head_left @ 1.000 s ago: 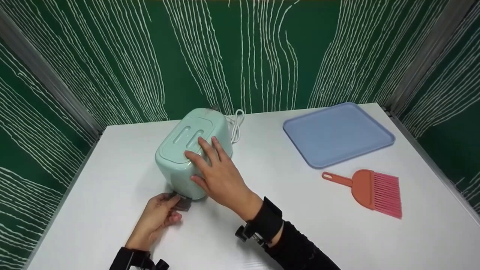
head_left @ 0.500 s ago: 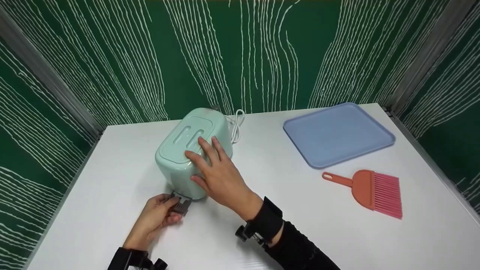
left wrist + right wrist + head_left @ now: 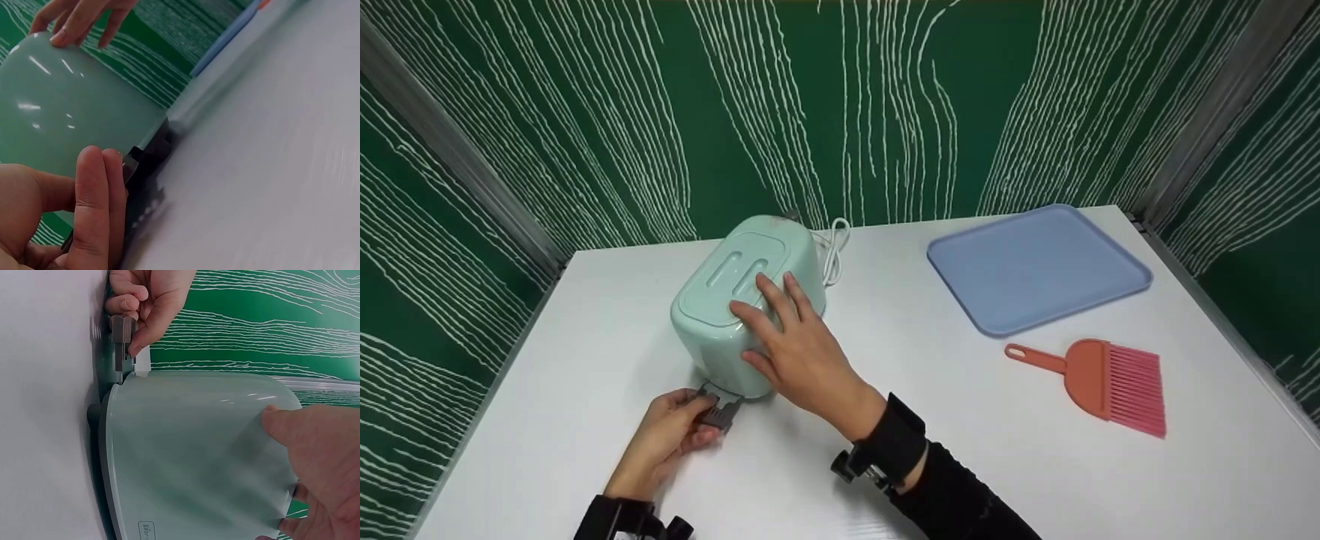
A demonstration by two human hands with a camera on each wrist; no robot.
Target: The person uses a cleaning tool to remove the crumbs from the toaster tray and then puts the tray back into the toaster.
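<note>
Two hands [image 3: 660, 435] [image 3: 810, 364] — toaster [image 3: 716, 307] touched, grey tray [image 3: 721, 417] pinched.

The left hand [image 3: 664, 436] covers part of the dark grey piece [image 3: 720, 415] in the head view — its far end lost to sight at the mint-green appliance [image 3: 714, 306]. The right wrist view's bottom edge cuts off the small lettering [image 3: 147, 531]; the left wrist view's top edge crops the blue tray [image 3: 225, 41].

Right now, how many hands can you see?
2: the left hand holds a gray piece at the near end of the toaster; the right hand rests on the toaster.
</note>
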